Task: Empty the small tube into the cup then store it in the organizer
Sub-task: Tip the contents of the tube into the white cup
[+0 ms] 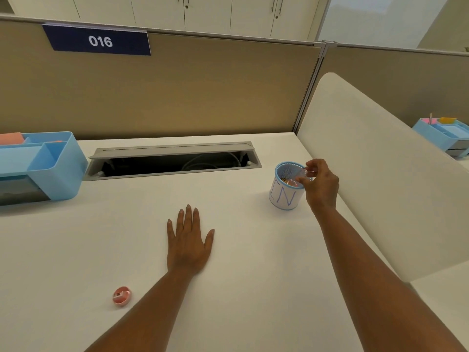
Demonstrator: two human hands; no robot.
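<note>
Tipping now — right hand [320, 184] pinching small tube [302, 176] over cup [286, 196], mouth seemingly angled down-left inside. Left hand [189, 243] flat, empty on counter [228, 288] — nearer the far-left organizer [54, 168].

White desk [228, 288] bearing: a blue organizer [54, 168] at far left; a mesh cup [286, 191] labelled "IN" at right; a small pink cap [121, 296] near the front; the left hand [189, 243] resting flat, palm down.
</note>
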